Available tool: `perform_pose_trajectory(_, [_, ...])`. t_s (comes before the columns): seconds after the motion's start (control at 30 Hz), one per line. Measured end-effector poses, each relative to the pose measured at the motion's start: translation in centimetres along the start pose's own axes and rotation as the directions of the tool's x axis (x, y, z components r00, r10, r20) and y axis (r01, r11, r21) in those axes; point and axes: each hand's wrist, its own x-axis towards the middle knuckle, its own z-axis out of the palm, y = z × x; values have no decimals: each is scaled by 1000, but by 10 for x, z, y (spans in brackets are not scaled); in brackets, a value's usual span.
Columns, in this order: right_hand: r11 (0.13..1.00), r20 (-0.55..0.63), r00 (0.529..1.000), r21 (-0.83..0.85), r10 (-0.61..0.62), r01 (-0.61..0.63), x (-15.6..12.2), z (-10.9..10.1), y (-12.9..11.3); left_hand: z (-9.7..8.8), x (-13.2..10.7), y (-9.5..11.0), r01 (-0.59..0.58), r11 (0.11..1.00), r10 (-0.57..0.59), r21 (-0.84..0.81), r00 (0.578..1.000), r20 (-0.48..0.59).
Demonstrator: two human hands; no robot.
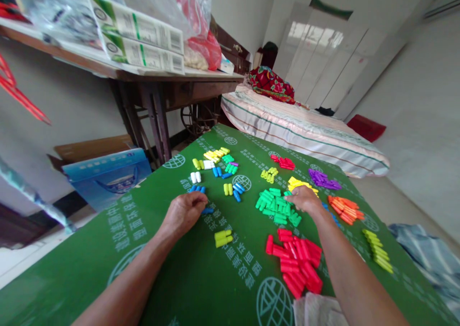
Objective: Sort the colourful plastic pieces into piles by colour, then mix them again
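green tabletop [201, 283], blue pieces [197, 189] beside left hand [184, 212], green pieces [275, 204] at right hand [305, 198], grips unclear

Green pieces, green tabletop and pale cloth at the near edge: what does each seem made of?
Green pieces: probably semi-gloss plastic, by their even, bright colour. Green tabletop: perhaps coated board; smooth, slight sheen and printed lettering. Pale cloth: apparently matt fabric, with soft folds.

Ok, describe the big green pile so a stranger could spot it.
Find the green table, then the person's right hand above it. The green pile lies by that hand, beyond the big red heap. Its emerald pieces stand out from the yellow heap.
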Motion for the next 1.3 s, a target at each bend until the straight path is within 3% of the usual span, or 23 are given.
perform_pose_trajectory(0.2, [999,55,998,43,12,-14,3,6,3,1,0,-1,7,1000,-7,-4,1000,9])
perform_pose_trajectory(0.53, [997,-142,989,58,50,-42,-20,2,-2,5,-1,-6,-7,1000,7,10,1000,20])
perform_pose_trajectory(0.63, [995,-179,984,99,-10,28,-43,9,-18,5,-2,-5,-10,1000,10,11,1000,12])
perform_pose_trajectory(0.73, [959,-188,968,198,-165,202,-77,22,-45,5,-4,-3,-19,1000,19,12,1000,12])
perform_pose_trajectory(0.93, [871,-73,893,200,-444,449,-134,41,-109,4,-5,-2,-27,1000,27,9,1000,5])
perform_pose_trajectory(1.1, [843,-15,844,23,-537,537,-147,52,-134,5,-5,-4,-40,999,40,4,999,10])
perform_pose_trajectory(1.3, [859,-22,858,-20,-513,512,-149,62,-137,6,-7,-4,-25,1000,25,-5,1000,4])
